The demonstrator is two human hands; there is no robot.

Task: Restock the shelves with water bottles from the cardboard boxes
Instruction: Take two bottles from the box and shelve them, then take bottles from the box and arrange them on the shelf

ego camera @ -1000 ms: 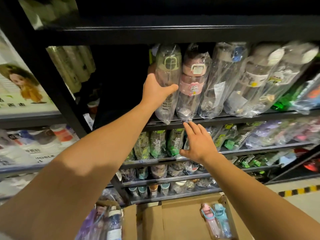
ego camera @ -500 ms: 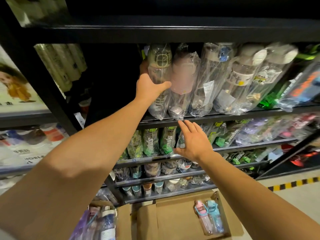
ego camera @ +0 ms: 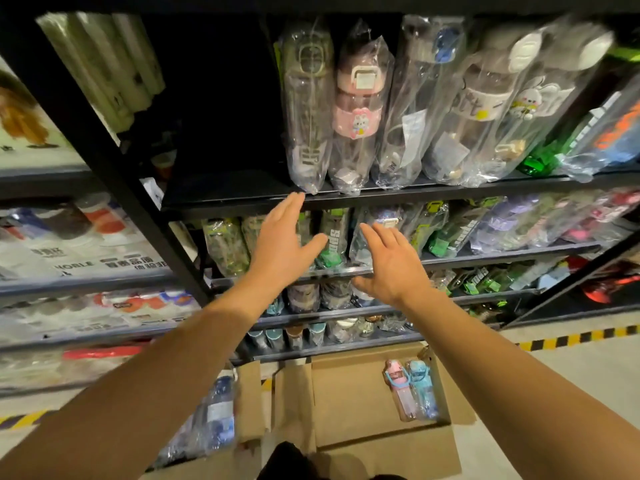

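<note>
Head view, at a black metal shelving unit (ego camera: 138, 188) stocked several tiers deep with water bottles in clear plastic bags. My two bare arms reach up and forward from the bottom corners toward its middle. At floor level, an open cardboard box (ego camera: 363, 403) sits just in front of the lowest tier, nearly empty, with a pink bottle (ego camera: 398, 389) and a blue bottle (ego camera: 420, 389) lying side by side against its right wall. A second cardboard box (ego camera: 247, 400) stands to its left, bagged bottles (ego camera: 214, 414) showing inside it behind my left forearm. On the upper shelf (ego camera: 242, 194), the row of bagged bottles stands upright or leans slightly: a clear bottle with an olive-green lid (ego camera: 306, 109) is the leftmost, standing at the shelf's front edge with dark open shelf to its left. Touching it on the right is a pink-capped bottle with a rabbit sticker (ego camera: 358, 112), then a clear bottle with a blue cap detail (ego camera: 412, 109), then two white-capped bottles (ego camera: 491, 98) leaning right. My left hand (ego camera: 284, 247) is open, fingers together and extended, fingertips just under the front lip of the upper shelf below the olive-lidded bottle; it holds nothing. My right hand (ego camera: 388, 265) is also open and empty, fingers spread, palm toward the second tier, where green-capped bottles (ego camera: 330, 237) stand in bags. Lower tiers are blurred.
</note>
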